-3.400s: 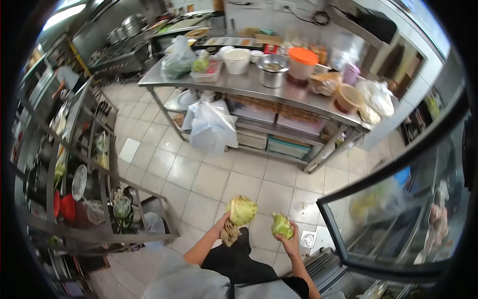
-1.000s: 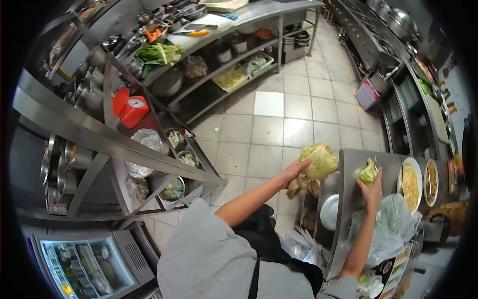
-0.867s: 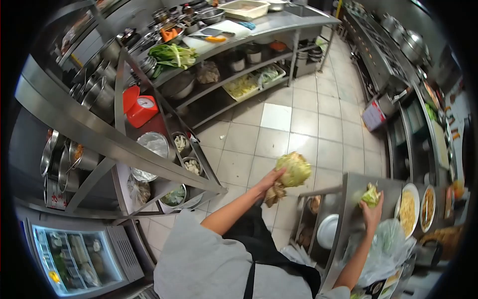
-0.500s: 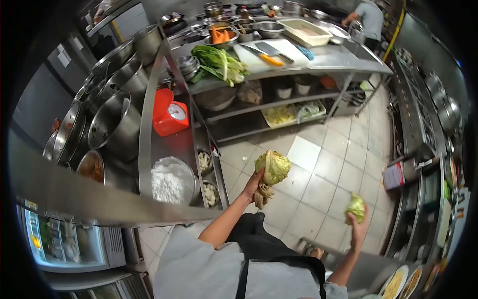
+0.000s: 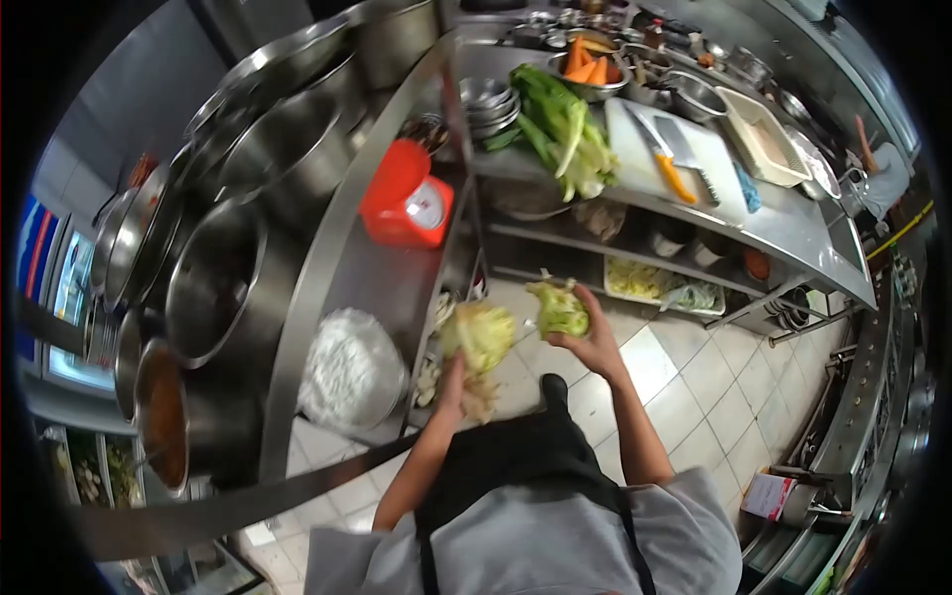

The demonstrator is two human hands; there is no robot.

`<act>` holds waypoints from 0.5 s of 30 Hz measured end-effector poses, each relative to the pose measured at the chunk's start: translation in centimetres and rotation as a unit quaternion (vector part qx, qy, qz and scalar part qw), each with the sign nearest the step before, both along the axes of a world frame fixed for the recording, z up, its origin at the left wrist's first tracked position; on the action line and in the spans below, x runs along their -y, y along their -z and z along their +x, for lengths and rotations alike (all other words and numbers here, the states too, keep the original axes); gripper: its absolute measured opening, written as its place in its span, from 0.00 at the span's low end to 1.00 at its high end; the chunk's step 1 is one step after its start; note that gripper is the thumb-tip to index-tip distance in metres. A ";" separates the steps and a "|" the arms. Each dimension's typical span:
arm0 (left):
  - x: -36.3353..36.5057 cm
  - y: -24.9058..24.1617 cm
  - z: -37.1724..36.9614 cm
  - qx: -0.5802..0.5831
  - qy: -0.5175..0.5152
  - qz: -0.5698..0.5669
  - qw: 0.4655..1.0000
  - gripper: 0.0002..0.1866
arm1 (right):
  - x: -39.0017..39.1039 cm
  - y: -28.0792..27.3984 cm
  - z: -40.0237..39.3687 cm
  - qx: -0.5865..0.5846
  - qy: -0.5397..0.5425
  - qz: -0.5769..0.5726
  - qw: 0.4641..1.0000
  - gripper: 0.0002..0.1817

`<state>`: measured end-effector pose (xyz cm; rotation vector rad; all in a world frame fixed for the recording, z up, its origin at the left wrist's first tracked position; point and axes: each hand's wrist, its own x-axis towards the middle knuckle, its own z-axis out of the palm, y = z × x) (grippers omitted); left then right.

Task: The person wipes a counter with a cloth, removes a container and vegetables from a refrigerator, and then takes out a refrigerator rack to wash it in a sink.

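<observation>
My left hand (image 5: 451, 392) is closed round a pale green cabbage (image 5: 479, 335), and a knobbly tan root that looks like ginger (image 5: 480, 397) hangs below it in the same grip. In front of me to the right, my right hand (image 5: 597, 345) holds a smaller green cabbage piece (image 5: 562, 311) from its right side. Both vegetables are in the air over the floor, a short gap apart. Motion smears the left one a little. Close by on the left stands a bowl of white powder (image 5: 349, 367).
A red scale (image 5: 409, 203) stands on the left shelf, beside large steel pots (image 5: 223, 288). On the steel counter lie leafy greens (image 5: 567, 134), a white cutting board (image 5: 719, 188) and an orange-handled knife (image 5: 674, 178). Another person (image 5: 883, 178) is at the far right.
My view has turned, so the counter sits further right. My right hand has brought its cabbage piece from far right to near my left hand. Both hands keep their hold.
</observation>
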<state>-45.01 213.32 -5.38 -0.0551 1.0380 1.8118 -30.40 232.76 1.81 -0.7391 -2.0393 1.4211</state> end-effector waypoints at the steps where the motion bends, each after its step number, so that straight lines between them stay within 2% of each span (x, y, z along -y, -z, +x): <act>1: -0.8 -0.5 0.0 -0.051 -0.050 0.004 0.997 0.24 | -2.0 -0.2 -1.0 -0.023 -0.012 -0.012 1.000 0.47; 3: -2.2 -0.3 -0.7 -0.045 -0.058 0.023 0.997 0.24 | -6.4 -1.6 -2.1 0.031 0.004 0.012 0.999 0.47; 5: -5.8 -0.3 -1.2 -0.070 -0.075 0.036 0.994 0.24 | -12.1 -2.0 -2.8 0.013 0.048 0.135 0.990 0.46; 7: -10.5 -1.0 -1.7 -0.073 -0.065 -0.005 0.995 0.25 | -18.0 -2.7 -3.8 -0.019 0.069 0.133 0.988 0.44; 9: -16.1 -2.5 -1.6 -0.115 -0.054 0.002 0.992 0.28 | -22.3 -4.9 -4.3 0.049 0.110 0.219 0.968 0.43; 11: -21.2 -4.1 -1.1 -0.048 -0.052 0.039 0.997 0.28 | -26.0 -6.2 -4.7 0.028 0.115 0.228 0.967 0.43; 15: -28.6 -6.5 1.0 -0.014 -0.018 0.067 0.998 0.31 | -32.8 -6.3 -2.3 -0.019 0.194 0.237 0.952 0.42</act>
